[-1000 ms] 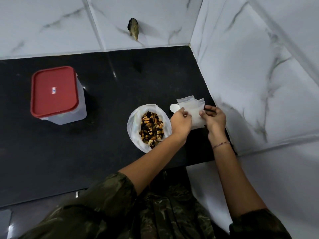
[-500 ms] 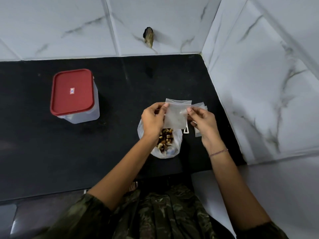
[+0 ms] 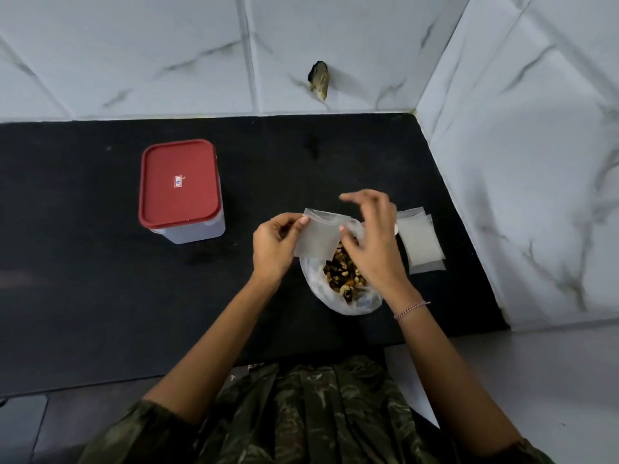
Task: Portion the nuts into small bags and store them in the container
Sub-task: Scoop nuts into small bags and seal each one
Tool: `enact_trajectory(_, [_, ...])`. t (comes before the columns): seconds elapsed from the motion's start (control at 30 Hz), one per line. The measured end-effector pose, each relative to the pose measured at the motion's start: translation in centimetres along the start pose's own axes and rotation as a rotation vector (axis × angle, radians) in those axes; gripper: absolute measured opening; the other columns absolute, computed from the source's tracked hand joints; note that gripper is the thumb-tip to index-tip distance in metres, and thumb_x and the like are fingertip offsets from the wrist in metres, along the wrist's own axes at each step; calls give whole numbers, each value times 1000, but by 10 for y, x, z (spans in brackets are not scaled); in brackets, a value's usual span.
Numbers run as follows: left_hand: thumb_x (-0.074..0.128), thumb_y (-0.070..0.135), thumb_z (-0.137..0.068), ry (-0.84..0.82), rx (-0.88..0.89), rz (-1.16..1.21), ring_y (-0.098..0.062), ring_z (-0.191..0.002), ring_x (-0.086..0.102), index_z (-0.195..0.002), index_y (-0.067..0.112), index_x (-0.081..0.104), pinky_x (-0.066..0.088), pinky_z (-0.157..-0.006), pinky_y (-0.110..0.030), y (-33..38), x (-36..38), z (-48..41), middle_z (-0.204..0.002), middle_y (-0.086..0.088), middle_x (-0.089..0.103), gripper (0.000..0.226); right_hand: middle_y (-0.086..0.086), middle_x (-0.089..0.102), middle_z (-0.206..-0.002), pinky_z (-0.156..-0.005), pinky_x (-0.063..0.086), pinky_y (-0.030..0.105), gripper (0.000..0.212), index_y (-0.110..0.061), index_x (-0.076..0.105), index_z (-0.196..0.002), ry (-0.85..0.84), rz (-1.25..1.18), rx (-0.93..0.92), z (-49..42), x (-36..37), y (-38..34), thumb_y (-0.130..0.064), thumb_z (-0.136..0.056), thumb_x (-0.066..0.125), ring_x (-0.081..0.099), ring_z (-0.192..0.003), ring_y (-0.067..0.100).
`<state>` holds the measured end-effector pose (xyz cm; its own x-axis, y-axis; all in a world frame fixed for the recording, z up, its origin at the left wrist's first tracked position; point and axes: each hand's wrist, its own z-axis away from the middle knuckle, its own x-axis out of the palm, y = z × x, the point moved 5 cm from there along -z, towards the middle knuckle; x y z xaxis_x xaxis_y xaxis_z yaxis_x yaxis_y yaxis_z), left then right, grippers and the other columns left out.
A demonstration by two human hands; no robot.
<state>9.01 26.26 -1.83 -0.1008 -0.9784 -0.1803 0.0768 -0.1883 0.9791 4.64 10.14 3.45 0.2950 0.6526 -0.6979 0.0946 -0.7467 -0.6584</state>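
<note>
A small clear bag (image 3: 316,239) is held up over the open white bag of mixed nuts (image 3: 345,279) on the black counter. My left hand (image 3: 273,244) pinches the small bag's top left corner. My right hand (image 3: 371,242) pinches its right edge with thumb and a finger, the other fingers spread above. A stack of spare small bags (image 3: 420,241) lies flat to the right of the nuts. The storage container (image 3: 182,190), clear with a red lid on, stands at the left.
The black counter (image 3: 83,279) ends at white marble-look walls behind and on the right. A dark fitting (image 3: 320,80) sticks out of the back wall. The counter's front edge runs just before my body.
Both hands lifted one small bag off the stack and brought it over the nuts. My right hand has since shifted along its right edge and spread its fingers.
</note>
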Motion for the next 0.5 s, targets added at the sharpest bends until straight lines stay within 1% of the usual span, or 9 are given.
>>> enact_trajectory(0.07, [61,23,-92,-2,14,-34,-5,-95,64,-103,20,69,54,-78,-25,-2,-7,-2,-98,7,69,14,3,42,-122,-92,41,20,39,-17,59,-116,-76,246,-183,1,11,-12,-24,-79,71,38,-112,16])
enact_trajectory(0.13, [61,21,-93,-18,46,-76,-4,-95,63,-101,20,69,52,-79,-22,0,-11,-4,-97,9,68,12,6,48,-112,-86,48,28,32,-13,64,-106,-87,358,-227,0,21,-16,-29,-79,71,42,-103,18])
enact_trajectory(0.23, [60,19,-93,-37,69,-103,-1,-94,62,-99,22,67,51,-79,-22,3,-15,-4,-94,13,65,10,4,52,-101,-79,50,28,18,-11,65,-98,-58,319,-221,-3,28,-21,-24,-85,66,47,-93,16])
enact_trajectory(0.3, [60,18,-94,-13,136,-135,3,-98,59,-107,21,65,53,-86,-26,5,-19,-1,-102,13,64,15,2,54,-97,-77,49,28,14,-13,65,-95,-63,312,-224,-5,31,-23,-25,-88,63,48,-90,14])
enact_trajectory(0.33, [60,20,-93,14,215,-186,4,-106,56,-117,20,61,51,-94,-26,7,-21,2,-113,10,62,24,0,55,-95,-75,48,30,12,-14,64,-93,-68,323,-224,-6,33,-25,-25,-89,62,49,-88,14])
enact_trajectory(0.37, [61,24,-93,33,299,-260,0,-118,51,-131,17,53,45,-101,-25,8,-21,6,-126,5,57,39,-1,56,-92,-74,47,32,10,-15,62,-92,-72,334,-220,-7,34,-27,-25,-90,61,49,-86,14])
enact_trajectory(0.4, [62,32,-91,34,370,-331,-8,-130,44,-142,13,41,39,-108,-27,8,-20,11,-139,-1,48,58,-2,58,-90,-72,46,33,8,-16,60,-90,-68,340,-214,-7,35,-28,-24,-90,60,50,-84,14])
enact_trajectory(0.47, [63,45,-84,-10,430,-430,-21,-141,30,-150,8,19,26,-116,-40,2,-11,23,-152,-11,32,88,-5,60,-83,-71,45,35,7,-18,57,-87,-56,314,-198,-8,37,-32,-23,-90,59,51,-78,12])
enact_trajectory(0.5, [63,49,-80,-34,418,-459,-24,-144,25,-151,10,11,17,-119,-47,-1,-6,28,-154,-13,28,96,-6,61,-80,-72,44,35,7,-18,56,-85,-64,283,-182,-8,39,-34,-23,-90,59,53,-76,11])
